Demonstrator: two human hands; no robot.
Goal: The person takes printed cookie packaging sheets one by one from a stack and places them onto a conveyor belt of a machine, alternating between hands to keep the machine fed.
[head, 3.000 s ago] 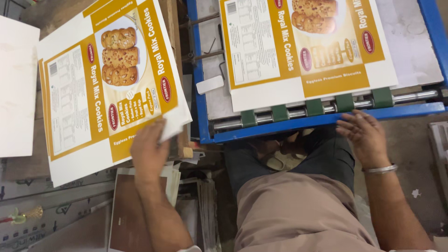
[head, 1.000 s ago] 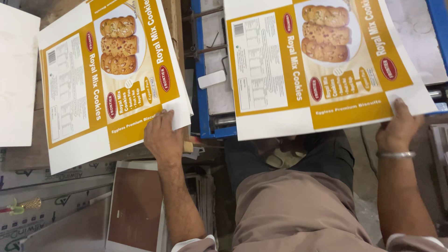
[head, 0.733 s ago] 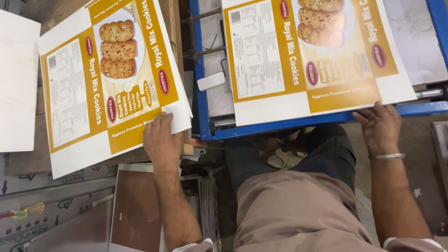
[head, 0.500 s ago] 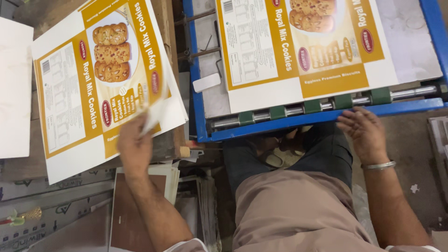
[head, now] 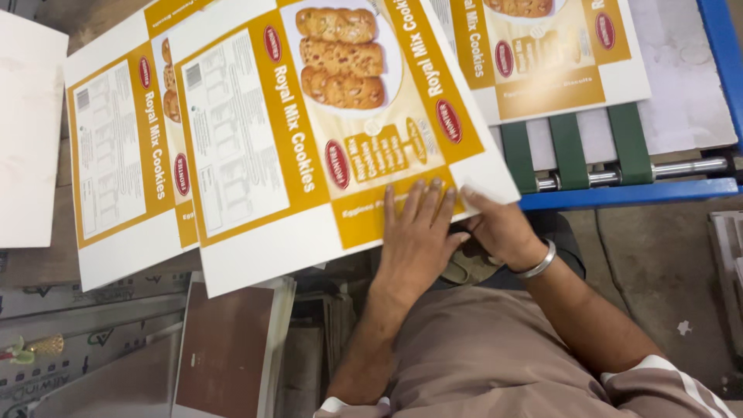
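Left hand [head: 416, 240] lay flat, fingers spread, on the printed carton sheet [head: 309, 131]; right hand [head: 499, 228] pinched its near corner. The sheet was midway, overlapping the stack [head: 116, 170] left of it, not yet squared; another sheet [head: 542, 54] waited on the blue feeder [head: 619, 190].

Yellow/white printed sheet [head: 309, 147] w/ brown cookies; blue frame [head: 627, 193], green belts [head: 569, 147].
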